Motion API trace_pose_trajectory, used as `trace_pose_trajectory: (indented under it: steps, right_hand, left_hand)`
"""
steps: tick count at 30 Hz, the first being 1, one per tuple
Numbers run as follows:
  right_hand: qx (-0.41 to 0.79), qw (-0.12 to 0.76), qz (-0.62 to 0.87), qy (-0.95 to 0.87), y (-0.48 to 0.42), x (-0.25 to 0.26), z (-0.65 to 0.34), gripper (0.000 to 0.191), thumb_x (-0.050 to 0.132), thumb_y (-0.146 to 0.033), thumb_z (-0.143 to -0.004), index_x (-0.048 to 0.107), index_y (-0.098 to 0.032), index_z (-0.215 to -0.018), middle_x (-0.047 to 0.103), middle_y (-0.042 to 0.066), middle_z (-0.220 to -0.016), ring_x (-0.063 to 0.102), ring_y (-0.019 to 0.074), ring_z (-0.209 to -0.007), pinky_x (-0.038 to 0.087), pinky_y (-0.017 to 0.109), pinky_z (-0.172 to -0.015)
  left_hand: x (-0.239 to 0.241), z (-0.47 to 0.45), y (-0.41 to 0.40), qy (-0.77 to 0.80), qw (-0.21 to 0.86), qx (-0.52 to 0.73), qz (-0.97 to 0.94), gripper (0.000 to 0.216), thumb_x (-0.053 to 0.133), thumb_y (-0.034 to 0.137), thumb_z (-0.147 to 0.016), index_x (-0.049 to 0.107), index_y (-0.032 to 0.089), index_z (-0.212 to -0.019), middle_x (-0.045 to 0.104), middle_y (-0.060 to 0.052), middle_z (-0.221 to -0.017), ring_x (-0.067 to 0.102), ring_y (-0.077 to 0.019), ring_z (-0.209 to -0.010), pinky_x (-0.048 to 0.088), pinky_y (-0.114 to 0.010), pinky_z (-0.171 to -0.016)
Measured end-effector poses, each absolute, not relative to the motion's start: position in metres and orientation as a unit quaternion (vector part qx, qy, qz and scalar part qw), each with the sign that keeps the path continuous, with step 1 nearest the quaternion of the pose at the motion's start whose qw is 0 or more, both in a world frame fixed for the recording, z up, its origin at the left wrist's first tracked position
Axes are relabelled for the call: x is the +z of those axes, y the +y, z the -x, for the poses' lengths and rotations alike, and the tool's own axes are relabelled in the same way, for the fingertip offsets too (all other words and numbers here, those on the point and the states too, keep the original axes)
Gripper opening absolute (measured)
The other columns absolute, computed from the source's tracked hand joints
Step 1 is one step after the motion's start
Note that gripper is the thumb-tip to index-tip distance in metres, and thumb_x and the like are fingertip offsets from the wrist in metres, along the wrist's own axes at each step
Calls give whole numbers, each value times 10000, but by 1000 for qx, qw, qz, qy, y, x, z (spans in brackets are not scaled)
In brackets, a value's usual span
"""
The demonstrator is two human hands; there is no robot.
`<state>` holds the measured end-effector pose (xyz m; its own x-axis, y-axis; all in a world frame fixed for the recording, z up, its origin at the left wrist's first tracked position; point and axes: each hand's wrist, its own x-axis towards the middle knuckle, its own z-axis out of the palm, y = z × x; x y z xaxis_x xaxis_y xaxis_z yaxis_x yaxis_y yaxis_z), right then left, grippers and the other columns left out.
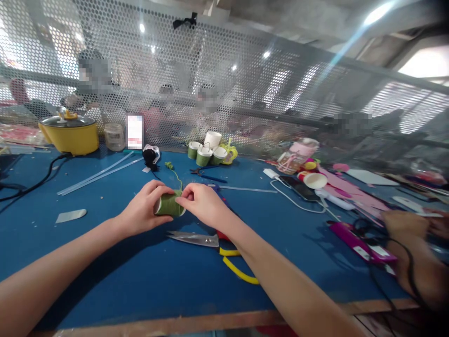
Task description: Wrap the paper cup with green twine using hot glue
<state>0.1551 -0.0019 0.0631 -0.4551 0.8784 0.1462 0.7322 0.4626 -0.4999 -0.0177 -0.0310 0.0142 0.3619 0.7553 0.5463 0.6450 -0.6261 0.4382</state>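
A small paper cup wrapped in green yarn (170,206) lies tilted on its side above the blue table. My left hand (140,210) grips it from the left, thumb below and fingers over the top. On its right end, my right hand (201,203) is closed in a pinch against the green wrapping. A loose green strand (178,179) runs from near these fingertips to a small tangle of green yarn (169,165) behind. Just below my hands lie large scissors (198,238) with yellow-edged handles, partly covered by my right forearm.
Several green-wrapped white cups (204,156) stand at the back beside yellow yarn (229,154). Pliers (206,175), glue sticks (94,178) and black yarn (150,159) lie nearer. A yellow pot (72,135) stands left. Rightward are a phone (300,188), cables and another person's arm (407,234).
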Motion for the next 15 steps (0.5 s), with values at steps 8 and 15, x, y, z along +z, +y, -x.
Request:
trace_pose_trajectory:
  steps: [8, 15]
  right_hand:
    - [262, 290, 427, -815, -3, 68, -162, 97, 501, -212, -758, 525, -160, -680, 559, -7, -631, 473, 97, -558, 370, 222, -529]
    - [448, 413, 355, -709, -2, 68, -171, 87, 557, -222, -728, 489, -169, -738, 603, -16, -676, 424, 52, -449, 354, 209, -442]
  left_hand:
    - [18, 17, -31, 457, 184, 413, -766, 464, 692, 331, -637, 472, 183, -1017, 519, -55, -940, 524, -209, -849, 449, -349, -741]
    - [25, 12, -35, 457, 416, 410, -671, 456, 679, 359, -612, 450, 173, -959, 497, 34, -705, 481, -121, -608, 409, -237, -552]
